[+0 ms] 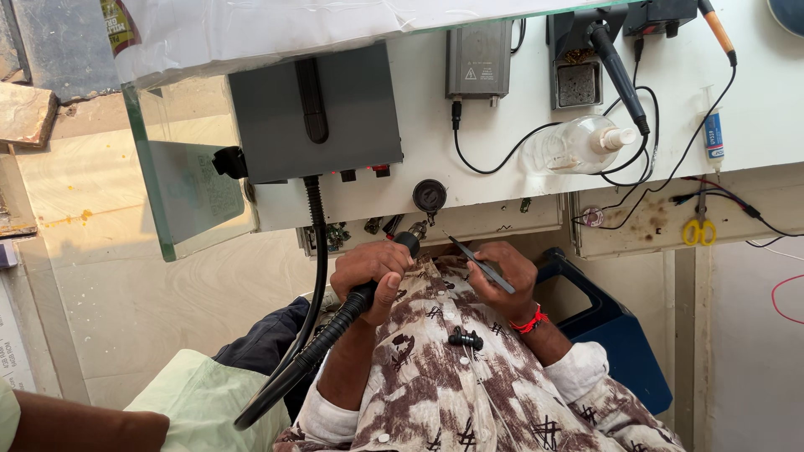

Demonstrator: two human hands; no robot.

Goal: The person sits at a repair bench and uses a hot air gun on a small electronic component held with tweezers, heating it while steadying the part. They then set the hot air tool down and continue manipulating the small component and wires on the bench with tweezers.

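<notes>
Head view, taken upside down. The left hand [373, 274] is wrapped around a black hot-air wand [394, 259] whose ribbed hose [316, 251] runs to the grey box [314, 113] on the white workbench [754, 100]. The right hand [502, 276] pinches dark tweezers [481, 264] just beside the wand's tip, at the bench edge. A clear bottle [578, 144] and yellow scissors [698, 230] lie on the bench, well apart from both hands.

Black hot-air wand [381, 272], corrugated hose trailing, nozzle toward bench; dark tweezers [481, 264] angled alongside.
</notes>
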